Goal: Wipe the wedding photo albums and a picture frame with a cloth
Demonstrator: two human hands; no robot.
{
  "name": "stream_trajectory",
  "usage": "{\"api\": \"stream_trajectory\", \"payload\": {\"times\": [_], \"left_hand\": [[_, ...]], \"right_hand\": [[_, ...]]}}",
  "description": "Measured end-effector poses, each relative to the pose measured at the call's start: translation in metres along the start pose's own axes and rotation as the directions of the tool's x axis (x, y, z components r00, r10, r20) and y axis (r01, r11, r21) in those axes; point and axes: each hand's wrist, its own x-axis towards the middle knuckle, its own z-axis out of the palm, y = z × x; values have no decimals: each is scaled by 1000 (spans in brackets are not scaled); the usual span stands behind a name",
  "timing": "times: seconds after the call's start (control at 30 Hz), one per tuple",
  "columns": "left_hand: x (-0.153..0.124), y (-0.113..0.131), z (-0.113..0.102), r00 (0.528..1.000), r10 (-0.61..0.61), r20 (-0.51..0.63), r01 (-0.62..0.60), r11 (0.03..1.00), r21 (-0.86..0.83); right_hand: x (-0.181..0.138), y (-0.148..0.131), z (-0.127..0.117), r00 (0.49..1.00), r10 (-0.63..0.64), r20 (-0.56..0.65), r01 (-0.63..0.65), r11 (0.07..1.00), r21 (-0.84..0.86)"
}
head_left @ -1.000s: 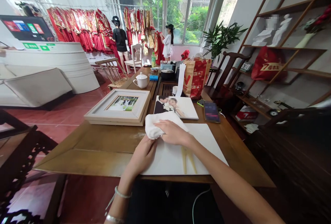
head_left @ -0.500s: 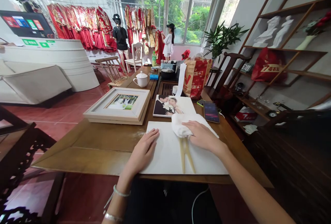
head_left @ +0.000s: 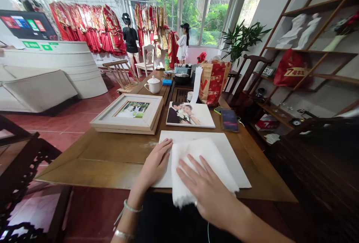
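A white board (head_left: 238, 175) lies flat at the near edge of the wooden table. My left hand (head_left: 158, 164) rests on its left side, fingers stretched out and holding nothing. Over the middle of the board is a white cloth (head_left: 207, 147), spread out, its near edge hanging past the table edge. My right hand (head_left: 203, 187) lies flat on top of the cloth with the fingers spread. Whatever is beneath the cloth is hidden. Just beyond the board lies a wedding photo panel (head_left: 190, 115) of a couple.
Stacked picture frames (head_left: 127, 114) lie at the left, with a white lidded cup (head_left: 153, 85) behind them. A phone (head_left: 230, 119) is on the right, near a red-and-tan paper bag (head_left: 214, 82). Two people stand by racks of red garments (head_left: 86, 29) at the back.
My right hand has drawn the cloth toward me, and the cloth is now spread wider. It covers the two tan tapered strips seen before. My left hand has stayed in place.
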Motion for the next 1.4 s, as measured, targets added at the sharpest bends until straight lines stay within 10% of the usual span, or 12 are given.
{"api": "stream_trajectory", "payload": {"times": [0.17, 0.3, 0.53, 0.77, 1.03, 1.4], "left_hand": [[0, 1, 0, 1000, 3, -7, -3, 1000, 16], [-1, 2, 0, 1000, -4, -6, 4, 1000, 11], [-1, 4, -1, 1000, 3, -8, -3, 1000, 10], [0, 5, -2, 1000, 5, -10, -5, 1000, 12], [1, 4, 0, 1000, 1, -2, -1, 1000, 4], [0, 4, 0, 1000, 17, -7, -17, 1000, 9]], "right_hand": [[-46, -5, -6, 997, -23, 74, 23, 1000, 0], [-68, 22, 8, 981, 158, -113, -167, 983, -73], [-35, 86, 10, 871, 455, -184, -471, 881, -50], [10, 67, 3, 926, 350, -143, -360, 932, -43], [-67, 23, 0, 999, 8, -43, -7, 1000, 13], [-91, 87, 16, 912, 330, -244, -336, 942, 18]]}}
